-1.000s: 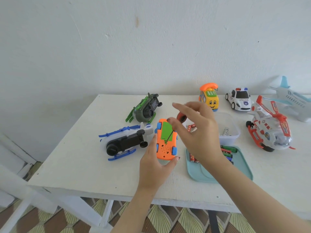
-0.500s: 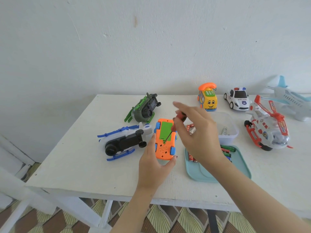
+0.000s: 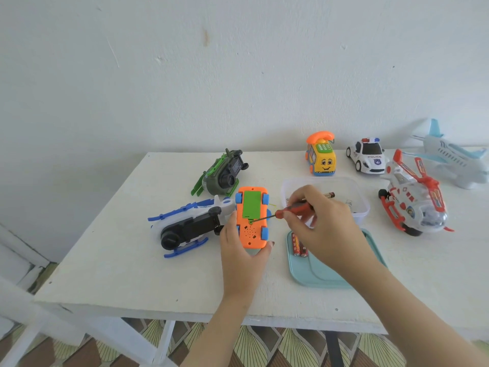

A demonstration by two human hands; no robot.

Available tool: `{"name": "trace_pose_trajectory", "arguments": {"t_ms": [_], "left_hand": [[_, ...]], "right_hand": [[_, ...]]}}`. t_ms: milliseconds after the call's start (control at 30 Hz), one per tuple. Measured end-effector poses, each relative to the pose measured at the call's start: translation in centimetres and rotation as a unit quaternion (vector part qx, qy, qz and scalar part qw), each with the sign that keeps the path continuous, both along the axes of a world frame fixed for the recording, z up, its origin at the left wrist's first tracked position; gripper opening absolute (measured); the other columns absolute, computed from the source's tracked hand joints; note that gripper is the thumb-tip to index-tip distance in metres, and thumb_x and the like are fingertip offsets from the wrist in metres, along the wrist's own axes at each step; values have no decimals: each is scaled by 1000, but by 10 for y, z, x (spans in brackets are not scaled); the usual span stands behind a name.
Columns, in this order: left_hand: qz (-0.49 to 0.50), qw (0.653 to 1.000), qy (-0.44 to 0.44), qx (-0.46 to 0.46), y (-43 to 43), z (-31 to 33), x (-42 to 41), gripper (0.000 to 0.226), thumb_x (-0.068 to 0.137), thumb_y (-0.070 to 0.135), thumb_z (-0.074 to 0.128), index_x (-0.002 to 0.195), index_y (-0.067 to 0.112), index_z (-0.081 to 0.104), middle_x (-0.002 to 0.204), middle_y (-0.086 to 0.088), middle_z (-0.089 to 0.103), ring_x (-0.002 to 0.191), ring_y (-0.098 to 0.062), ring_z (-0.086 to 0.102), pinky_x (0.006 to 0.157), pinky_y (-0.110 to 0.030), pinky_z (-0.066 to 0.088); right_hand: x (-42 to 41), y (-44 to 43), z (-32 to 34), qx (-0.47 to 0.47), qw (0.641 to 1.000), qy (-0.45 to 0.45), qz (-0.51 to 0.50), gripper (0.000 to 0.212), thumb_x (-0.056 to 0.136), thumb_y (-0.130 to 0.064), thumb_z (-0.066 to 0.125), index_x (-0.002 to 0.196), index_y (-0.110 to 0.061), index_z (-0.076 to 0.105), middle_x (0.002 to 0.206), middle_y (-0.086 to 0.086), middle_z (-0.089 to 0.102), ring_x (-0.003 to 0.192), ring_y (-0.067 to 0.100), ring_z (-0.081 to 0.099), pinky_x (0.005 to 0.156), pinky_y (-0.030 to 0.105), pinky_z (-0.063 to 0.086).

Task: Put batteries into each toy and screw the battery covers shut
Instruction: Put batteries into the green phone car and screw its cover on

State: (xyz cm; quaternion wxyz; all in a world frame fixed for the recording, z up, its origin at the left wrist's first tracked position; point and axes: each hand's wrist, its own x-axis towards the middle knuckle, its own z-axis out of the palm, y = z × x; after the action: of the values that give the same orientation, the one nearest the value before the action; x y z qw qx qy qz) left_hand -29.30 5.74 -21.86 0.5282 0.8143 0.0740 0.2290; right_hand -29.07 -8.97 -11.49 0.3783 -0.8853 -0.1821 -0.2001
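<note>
a person's left grip (image 3: 239,250) clasped the near end of an upturned orange plastic toy car (image 3: 251,235) on a white wooden table (image 3: 119,247). the right grip (image 3: 320,226) pinched a slim red-handled screwdriver (image 3: 293,209). its tip met the screw at the near edge of the car's flat green battery cover (image 3: 251,203). the cover sat in place, so this car looked nearly finished. beneath the right grip, red batteries (image 3: 299,245) lay on a teal plastic tray (image 3: 317,276). left of the left grip, a blue-and-white toy helicopter (image 3: 185,229) lay overturned; whether it was done could not be told.
</note>
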Motion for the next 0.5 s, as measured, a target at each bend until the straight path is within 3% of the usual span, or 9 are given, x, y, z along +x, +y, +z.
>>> {"name": "trace_pose_trajectory", "arguments": {"t_ms": [67,167,233,367,500], "left_hand": [[11,1000,-2,-13,-4,3,0,89,70,5,83,146,17,39,126,2,50,112,-6,48,85,5,31],[26,998,-5,-56,-6,12,0,83,69,-7,73,141,20,41,111,3,61,91,-11,60,73,-5,43],[38,997,-7,-74,-5,19,0,82,65,-7,73,136,22,41,102,9,60,84,-13,61,68,-13,48],[48,998,-40,-17,-4,26,-1,74,57,8,75,122,28,43,98,17,58,89,-12,59,79,-42,54],[54,994,-66,65,-2,30,-3,72,58,12,81,123,14,48,99,10,52,85,0,42,83,-42,47]], "right_hand": [[0,-4,-1,7,1000,29,-9,18,81,-26,72,86,-21,56,69,-22,65,63,6,60,63,30,51],[-1,-10,-2,-17,996,83,-1,15,80,-28,73,85,-23,60,56,-25,59,63,-6,60,60,16,45],[-2,-15,-3,-28,994,109,6,12,80,-28,72,83,-24,61,53,-25,59,59,-3,60,57,15,44],[-7,-19,-5,-29,988,145,38,5,82,-29,65,81,-25,61,51,-3,61,46,7,47,53,23,40],[-15,-19,-6,-4,985,166,43,11,82,-28,61,73,-24,57,43,-6,46,43,9,32,50,24,30]]}}
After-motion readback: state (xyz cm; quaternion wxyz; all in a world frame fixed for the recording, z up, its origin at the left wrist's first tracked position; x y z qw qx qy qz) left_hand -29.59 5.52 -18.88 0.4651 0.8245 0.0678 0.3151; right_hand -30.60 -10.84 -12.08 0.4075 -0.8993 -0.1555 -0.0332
